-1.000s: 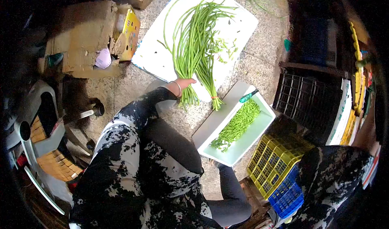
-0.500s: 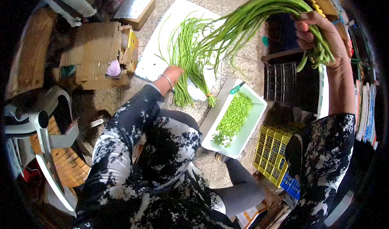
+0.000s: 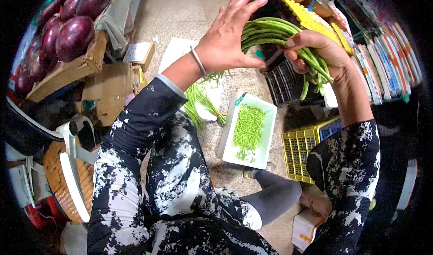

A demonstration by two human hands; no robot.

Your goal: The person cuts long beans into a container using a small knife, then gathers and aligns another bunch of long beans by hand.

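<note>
My right hand [image 3: 318, 52] is closed around a bundle of long green beans [image 3: 270, 28] and holds it raised at the upper right. The bean ends stick out below that fist. My left hand [image 3: 225, 38] is up beside the bundle, with its fingers spread and nothing in it; it hides part of the beans. More long beans [image 3: 195, 104] lie below on a white sheet [image 3: 173, 52], some tied with a red band. To their right, a white foam box [image 3: 269, 142] contains short cut bean pieces [image 3: 248, 126]. A small green-handled tool [image 3: 241, 98] rests at the box's top corner.
Large red onions [image 3: 74, 36] fill a wooden crate at the upper left. Cardboard boxes [image 3: 103, 90] and a chair [image 3: 72, 165] stand on the left. A yellow crate [image 3: 293, 153], a black crate [image 3: 284, 83] and stacked packets [image 3: 379, 65] are on the right.
My left hand has risen from the beans on the sheet to beside the raised bundle, its fingers now spread. My right hand has shifted left and slightly down, still gripping the bundle. The view has tilted upward.
</note>
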